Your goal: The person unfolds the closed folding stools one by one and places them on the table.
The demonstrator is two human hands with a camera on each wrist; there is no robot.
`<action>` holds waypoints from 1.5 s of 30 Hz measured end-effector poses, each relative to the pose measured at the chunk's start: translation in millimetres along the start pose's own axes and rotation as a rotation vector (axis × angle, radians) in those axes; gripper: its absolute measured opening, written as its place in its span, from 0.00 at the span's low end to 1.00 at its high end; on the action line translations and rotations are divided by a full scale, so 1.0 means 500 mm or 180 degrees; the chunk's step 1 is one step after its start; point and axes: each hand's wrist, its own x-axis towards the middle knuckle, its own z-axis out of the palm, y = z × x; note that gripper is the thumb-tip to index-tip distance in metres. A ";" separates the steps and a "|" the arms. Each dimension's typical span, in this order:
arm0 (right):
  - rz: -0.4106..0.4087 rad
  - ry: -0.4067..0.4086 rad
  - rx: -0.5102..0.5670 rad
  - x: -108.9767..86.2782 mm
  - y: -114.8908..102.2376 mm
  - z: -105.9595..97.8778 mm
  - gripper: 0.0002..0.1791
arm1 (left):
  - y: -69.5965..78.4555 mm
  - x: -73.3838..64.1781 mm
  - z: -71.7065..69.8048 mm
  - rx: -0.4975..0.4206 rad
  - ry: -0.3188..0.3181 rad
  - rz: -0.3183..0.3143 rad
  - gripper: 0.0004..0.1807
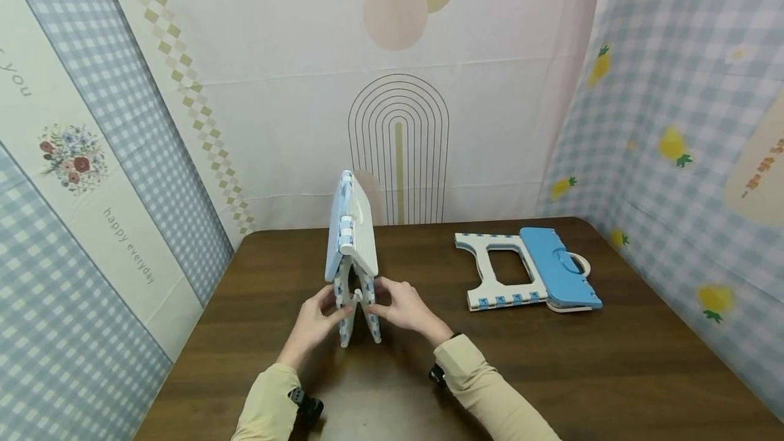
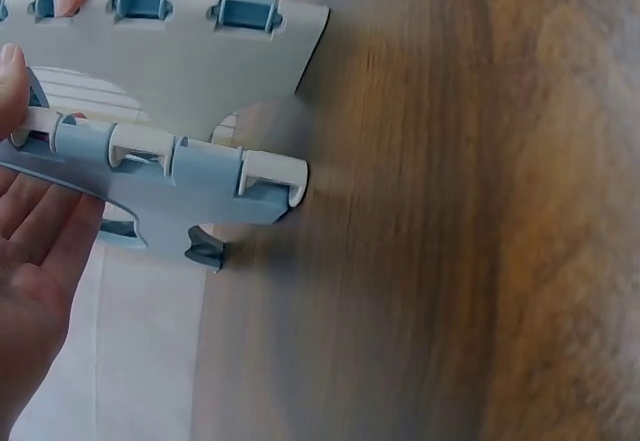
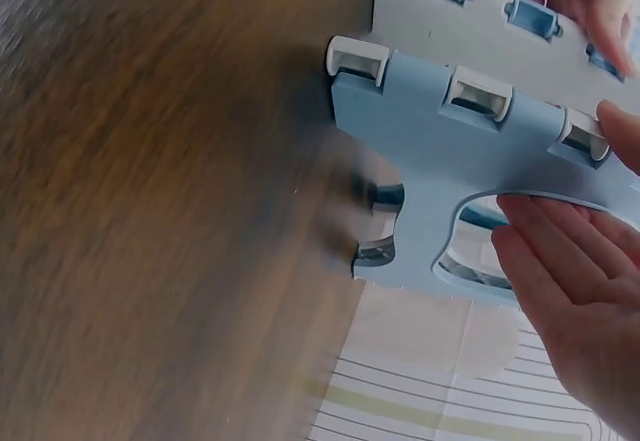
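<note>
Your left hand (image 1: 311, 324) grips the left leg panel (image 1: 346, 331) of the part-folded stool (image 1: 363, 240), which stands on the surface (image 1: 245, 339) between your hands; your right hand (image 1: 403, 305) grips the right leg panel (image 1: 372, 324). Guide both sides evenly, avoiding pinches.

Home-like curtained nook, with a dark wood-grain table (image 1: 588, 366) amid gingham, fruit-print and arch-patterned hangings (image 1: 282, 128)

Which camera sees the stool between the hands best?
The head view, because it shows nearly the whole stool, from seat to legs. The left and right wrist views show only parts of its legs, up close, cut off at the edge.
</note>
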 end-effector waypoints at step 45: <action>0.0111 -0.0412 -0.0069 -0.005 0.011 -0.059 0.24 | -0.003 -0.011 -0.108 0.0826 -0.0553 -0.0158 0.37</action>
